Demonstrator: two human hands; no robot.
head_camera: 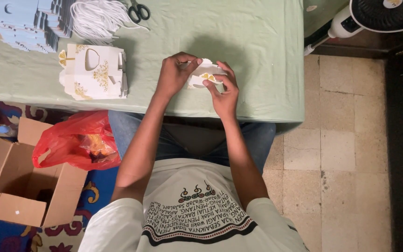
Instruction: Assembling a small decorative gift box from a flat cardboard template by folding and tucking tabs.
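Both hands hold a small white paper box with gold print [204, 73] just above the near edge of the table with a pale green cloth [239, 37]. My left hand [173, 74] pinches its left side with fingers on the top flap. My right hand [224, 91] grips its right side, thumb across the front. The hands hide much of the box.
A stack of flat white and gold boxes [94, 72] lies to the left. Behind it are light blue flat boxes [24, 23], white cords [100, 17] and black scissors [139, 10]. An open cardboard box [24, 186] and a red plastic bag [78, 140] sit on the floor at left. A fan [378, 14] stands far right.
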